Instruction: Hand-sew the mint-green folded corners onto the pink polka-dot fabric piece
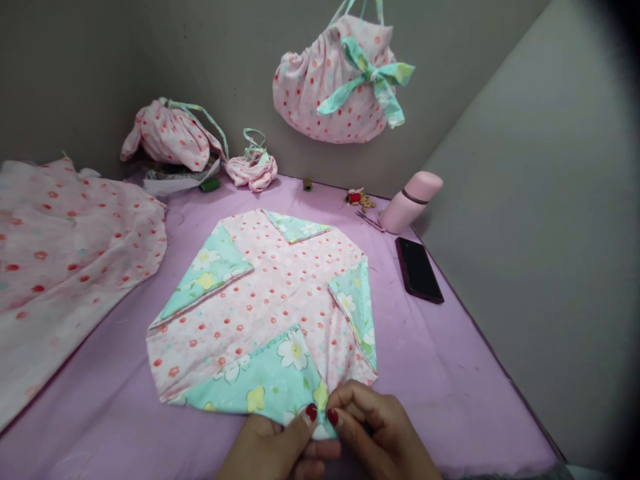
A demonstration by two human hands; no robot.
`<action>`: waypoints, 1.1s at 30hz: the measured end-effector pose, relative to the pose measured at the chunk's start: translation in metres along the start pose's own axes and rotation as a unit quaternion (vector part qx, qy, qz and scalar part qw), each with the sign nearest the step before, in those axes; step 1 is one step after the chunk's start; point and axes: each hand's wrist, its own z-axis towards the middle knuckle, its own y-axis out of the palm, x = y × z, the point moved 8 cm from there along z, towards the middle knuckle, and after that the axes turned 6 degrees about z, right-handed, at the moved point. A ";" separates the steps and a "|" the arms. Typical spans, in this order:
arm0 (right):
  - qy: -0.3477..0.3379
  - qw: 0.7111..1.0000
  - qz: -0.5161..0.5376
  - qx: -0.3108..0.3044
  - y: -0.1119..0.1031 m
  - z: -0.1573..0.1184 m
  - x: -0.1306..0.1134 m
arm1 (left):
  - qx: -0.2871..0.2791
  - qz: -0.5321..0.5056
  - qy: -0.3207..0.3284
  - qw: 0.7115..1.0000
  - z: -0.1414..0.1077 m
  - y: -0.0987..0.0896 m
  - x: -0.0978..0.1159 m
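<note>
A pink dotted fabric piece (280, 287) lies spread on the purple cloth, its corners folded over to show a teal floral side. My left hand (285, 443) grips the near teal flap (260, 377) at its right end, thumb on top and fingers beneath. Right beside that thumb, my right hand (377, 423) is closed in a pinch at the flap's edge. Whatever sits between its fingertips is hidden or too small to name. Stitch marks show along the edges of the near and right flaps.
A purple cloth (440, 373) covers the table against grey walls. More pink fabric (65, 253) lies left. Pink drawstring bags (173, 137) sit behind, and a bag with a teal bow (335, 93) hangs above. A phone (419, 270), pink bottle (410, 203), scissors-like snips (371, 221) and thread spools (354, 197) stand right.
</note>
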 end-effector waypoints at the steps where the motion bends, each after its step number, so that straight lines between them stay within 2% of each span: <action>1: -0.018 0.999 -0.050 0.008 -0.001 0.000 -0.003 | -0.001 -0.001 0.002 1.000 0.000 0.001 0.000; 4: -0.045 0.974 -0.221 0.035 -0.001 -0.002 -0.008 | 0.000 -0.004 0.014 1.000 -0.001 0.003 0.002; 8: -0.083 0.902 -0.422 0.043 0.008 -0.003 -0.017 | -0.006 -0.019 0.032 0.999 -0.003 0.009 0.006; 11: -0.141 0.860 -0.489 0.039 0.016 -0.002 -0.026 | -0.028 -0.022 0.032 0.999 -0.002 0.013 0.006; 17: -0.197 0.808 -0.555 0.007 0.026 0.002 -0.029 | -0.039 0.004 0.030 0.999 -0.006 0.015 0.010; 22: -0.186 0.797 -0.575 -0.015 0.030 0.001 -0.034 | -0.070 -0.012 0.039 0.997 -0.014 0.023 0.021; 25: -0.192 0.783 -0.592 0.010 0.030 0.001 -0.044 | -0.083 -0.014 0.043 0.996 -0.019 0.025 0.025; 28: -0.218 0.783 -0.580 0.054 0.030 0.001 -0.056 | -0.074 0.022 0.058 0.995 -0.022 0.022 0.029; 31: -0.234 0.838 -0.488 0.072 0.027 0.000 -0.059 | -0.056 0.060 0.075 0.994 -0.020 0.018 0.030; 33: -0.207 0.892 -0.395 0.067 0.021 0.001 -0.054 | -0.059 0.044 0.049 0.996 -0.017 0.019 0.022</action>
